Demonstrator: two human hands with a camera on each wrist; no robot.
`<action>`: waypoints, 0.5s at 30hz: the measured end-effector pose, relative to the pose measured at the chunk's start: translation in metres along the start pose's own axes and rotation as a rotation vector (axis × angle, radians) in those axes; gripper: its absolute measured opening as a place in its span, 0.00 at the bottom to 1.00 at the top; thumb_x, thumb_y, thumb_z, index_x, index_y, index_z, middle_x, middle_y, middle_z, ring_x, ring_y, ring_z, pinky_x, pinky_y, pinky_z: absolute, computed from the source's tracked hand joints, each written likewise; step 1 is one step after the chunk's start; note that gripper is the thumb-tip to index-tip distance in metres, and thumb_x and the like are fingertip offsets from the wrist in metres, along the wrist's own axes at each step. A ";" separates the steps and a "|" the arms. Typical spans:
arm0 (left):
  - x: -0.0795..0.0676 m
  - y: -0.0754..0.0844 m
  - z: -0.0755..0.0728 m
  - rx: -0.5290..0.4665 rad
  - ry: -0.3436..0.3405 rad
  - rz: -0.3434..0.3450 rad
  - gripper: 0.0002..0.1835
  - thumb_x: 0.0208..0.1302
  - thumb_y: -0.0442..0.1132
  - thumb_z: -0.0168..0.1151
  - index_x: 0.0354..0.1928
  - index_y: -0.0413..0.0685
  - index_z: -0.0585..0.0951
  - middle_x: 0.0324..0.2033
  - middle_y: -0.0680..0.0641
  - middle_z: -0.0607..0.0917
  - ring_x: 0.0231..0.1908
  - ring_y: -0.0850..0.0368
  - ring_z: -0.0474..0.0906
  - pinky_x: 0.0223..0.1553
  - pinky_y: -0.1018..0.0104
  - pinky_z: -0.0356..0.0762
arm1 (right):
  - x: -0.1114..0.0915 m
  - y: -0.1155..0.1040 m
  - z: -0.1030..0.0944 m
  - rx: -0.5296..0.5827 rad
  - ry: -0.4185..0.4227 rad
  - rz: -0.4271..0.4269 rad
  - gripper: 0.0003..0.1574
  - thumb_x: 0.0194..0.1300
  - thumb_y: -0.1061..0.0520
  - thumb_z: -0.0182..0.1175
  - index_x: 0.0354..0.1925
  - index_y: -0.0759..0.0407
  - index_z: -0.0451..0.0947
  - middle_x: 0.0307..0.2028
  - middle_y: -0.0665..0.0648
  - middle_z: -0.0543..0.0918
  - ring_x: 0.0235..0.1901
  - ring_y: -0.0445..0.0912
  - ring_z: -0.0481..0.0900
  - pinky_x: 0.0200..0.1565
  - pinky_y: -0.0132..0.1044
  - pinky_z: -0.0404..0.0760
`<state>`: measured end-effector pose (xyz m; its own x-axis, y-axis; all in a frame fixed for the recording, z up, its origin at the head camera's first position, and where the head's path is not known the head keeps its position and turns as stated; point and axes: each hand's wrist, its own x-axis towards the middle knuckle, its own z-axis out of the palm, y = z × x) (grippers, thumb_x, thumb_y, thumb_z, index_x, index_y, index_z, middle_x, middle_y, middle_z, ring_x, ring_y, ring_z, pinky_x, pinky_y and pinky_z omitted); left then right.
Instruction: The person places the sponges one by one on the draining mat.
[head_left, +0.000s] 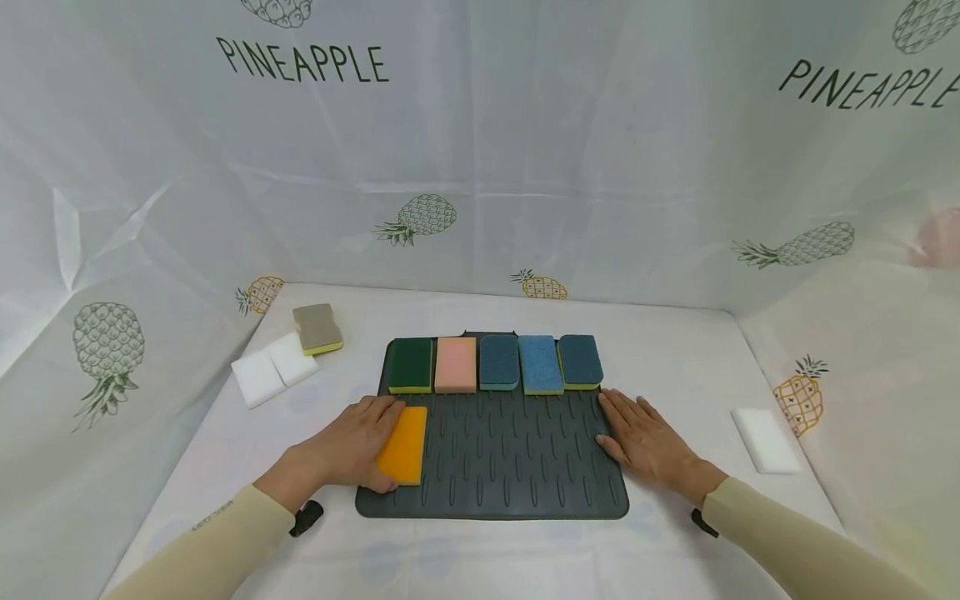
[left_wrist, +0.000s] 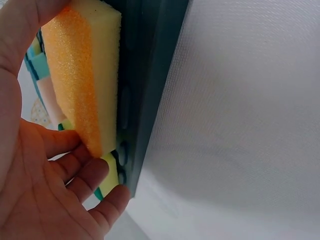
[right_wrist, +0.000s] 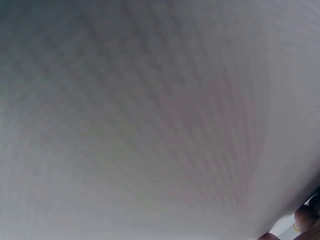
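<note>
My left hand (head_left: 362,443) grips an orange sponge (head_left: 405,446) between thumb and fingers, over the left side of a dark grey ribbed mat (head_left: 510,454). The left wrist view shows the sponge's orange face (left_wrist: 75,65) and its pale yellow layer, with fingertips at its lower end. My right hand (head_left: 647,437) lies with fingers extended along the mat's right edge, fingertips at the rim. Across the mat's far edge runs a row of sponges: dark green (head_left: 410,365), pink (head_left: 456,365), dark teal (head_left: 499,362), light blue (head_left: 541,364) and dark blue (head_left: 580,362).
Left of the mat lie two white sponge blocks (head_left: 258,377) and a grey-brown sponge (head_left: 317,327) with a yellow underside. Another white block (head_left: 765,440) lies at the far right. A pineapple-print sheet (head_left: 600,150) rises behind and beside the white-covered table (head_left: 450,558).
</note>
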<state>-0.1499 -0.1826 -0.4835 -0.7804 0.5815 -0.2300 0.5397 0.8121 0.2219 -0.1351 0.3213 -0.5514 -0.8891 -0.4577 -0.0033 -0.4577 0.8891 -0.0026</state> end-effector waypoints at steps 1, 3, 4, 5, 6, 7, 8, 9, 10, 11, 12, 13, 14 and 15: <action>0.000 0.000 0.000 -0.003 0.001 0.003 0.62 0.49 0.63 0.79 0.77 0.32 0.63 0.74 0.33 0.68 0.70 0.36 0.66 0.73 0.38 0.68 | 0.000 0.000 0.000 0.000 0.003 0.000 0.47 0.82 0.39 0.51 0.81 0.68 0.55 0.80 0.67 0.61 0.79 0.62 0.61 0.77 0.64 0.60; 0.001 -0.001 0.001 -0.001 0.004 0.008 0.62 0.49 0.64 0.79 0.77 0.32 0.63 0.74 0.33 0.68 0.70 0.36 0.66 0.73 0.39 0.68 | -0.001 0.000 0.000 -0.002 0.015 -0.005 0.47 0.81 0.39 0.52 0.80 0.69 0.57 0.80 0.68 0.62 0.79 0.63 0.62 0.77 0.64 0.61; 0.001 -0.001 0.002 0.002 0.005 0.011 0.62 0.49 0.64 0.79 0.77 0.32 0.63 0.74 0.33 0.68 0.70 0.36 0.66 0.73 0.38 0.69 | -0.001 0.000 0.000 -0.001 0.021 -0.008 0.47 0.81 0.40 0.52 0.80 0.69 0.57 0.79 0.68 0.63 0.79 0.63 0.62 0.76 0.64 0.61; 0.001 -0.001 0.003 0.004 0.007 0.013 0.62 0.49 0.64 0.79 0.77 0.32 0.63 0.74 0.33 0.68 0.70 0.37 0.66 0.73 0.38 0.69 | -0.001 0.000 0.000 0.000 0.027 -0.010 0.46 0.81 0.40 0.53 0.80 0.69 0.57 0.79 0.68 0.63 0.78 0.63 0.63 0.76 0.64 0.62; 0.001 -0.001 0.003 0.003 0.011 0.017 0.63 0.49 0.65 0.79 0.77 0.32 0.63 0.74 0.33 0.68 0.70 0.36 0.66 0.73 0.38 0.69 | -0.001 0.000 0.000 0.001 0.037 -0.014 0.46 0.81 0.40 0.53 0.80 0.70 0.58 0.79 0.69 0.64 0.78 0.63 0.63 0.76 0.64 0.62; 0.001 -0.002 0.004 0.005 0.011 0.017 0.63 0.49 0.65 0.79 0.77 0.32 0.63 0.74 0.33 0.68 0.70 0.36 0.66 0.73 0.38 0.69 | -0.002 0.000 0.000 0.000 0.045 -0.017 0.46 0.81 0.40 0.53 0.79 0.70 0.58 0.79 0.69 0.64 0.78 0.63 0.64 0.75 0.64 0.63; 0.001 -0.001 0.003 0.005 0.011 0.017 0.63 0.49 0.65 0.79 0.77 0.32 0.62 0.74 0.33 0.67 0.70 0.36 0.66 0.73 0.38 0.69 | -0.002 0.000 0.001 -0.002 0.056 -0.022 0.46 0.81 0.41 0.54 0.79 0.70 0.59 0.78 0.69 0.65 0.77 0.64 0.64 0.75 0.65 0.63; 0.001 -0.001 0.003 0.002 0.010 0.016 0.63 0.49 0.65 0.79 0.77 0.32 0.62 0.74 0.33 0.67 0.71 0.35 0.65 0.73 0.38 0.69 | -0.002 0.000 0.001 -0.005 0.066 -0.026 0.45 0.81 0.41 0.54 0.79 0.70 0.59 0.78 0.69 0.65 0.77 0.64 0.65 0.75 0.65 0.64; 0.001 -0.001 0.002 -0.002 0.010 0.015 0.64 0.49 0.65 0.79 0.78 0.32 0.62 0.75 0.32 0.66 0.71 0.35 0.65 0.73 0.37 0.68 | -0.003 0.000 0.001 -0.003 0.071 -0.027 0.45 0.80 0.41 0.54 0.79 0.70 0.60 0.78 0.69 0.65 0.77 0.64 0.65 0.74 0.65 0.64; 0.000 -0.001 0.001 -0.007 0.011 0.014 0.64 0.49 0.65 0.79 0.78 0.31 0.61 0.75 0.32 0.66 0.72 0.34 0.64 0.73 0.36 0.68 | -0.003 0.000 0.001 -0.005 0.081 -0.031 0.45 0.80 0.41 0.54 0.78 0.70 0.60 0.78 0.69 0.66 0.76 0.64 0.66 0.74 0.65 0.65; -0.001 -0.001 -0.001 -0.010 0.008 0.009 0.65 0.49 0.65 0.79 0.78 0.32 0.61 0.76 0.32 0.65 0.72 0.34 0.64 0.73 0.35 0.67 | -0.003 0.000 0.002 -0.004 0.089 -0.034 0.45 0.80 0.41 0.54 0.78 0.70 0.60 0.77 0.69 0.66 0.76 0.64 0.66 0.74 0.65 0.65; -0.001 -0.001 -0.002 -0.016 0.005 0.003 0.66 0.49 0.66 0.79 0.79 0.32 0.60 0.76 0.32 0.64 0.73 0.33 0.63 0.73 0.35 0.67 | -0.003 0.000 0.002 -0.006 0.095 -0.036 0.45 0.81 0.41 0.54 0.78 0.70 0.61 0.77 0.69 0.66 0.76 0.64 0.66 0.73 0.65 0.66; -0.001 -0.001 -0.004 -0.020 0.002 -0.003 0.67 0.49 0.67 0.79 0.79 0.32 0.60 0.77 0.31 0.64 0.74 0.33 0.62 0.74 0.34 0.66 | -0.003 0.000 0.002 -0.005 0.099 -0.038 0.45 0.81 0.41 0.54 0.78 0.70 0.61 0.77 0.70 0.67 0.76 0.65 0.67 0.73 0.65 0.66; -0.002 -0.002 -0.007 -0.024 0.002 -0.007 0.67 0.48 0.68 0.79 0.79 0.32 0.60 0.77 0.31 0.64 0.74 0.33 0.62 0.74 0.34 0.65 | -0.003 0.000 0.002 -0.005 0.100 -0.037 0.45 0.81 0.41 0.54 0.78 0.70 0.61 0.77 0.70 0.66 0.76 0.64 0.66 0.73 0.65 0.66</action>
<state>-0.1518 -0.1857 -0.4774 -0.7850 0.5754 -0.2296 0.5264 0.8149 0.2425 -0.1321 0.3224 -0.5533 -0.8675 -0.4880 0.0961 -0.4900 0.8717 0.0041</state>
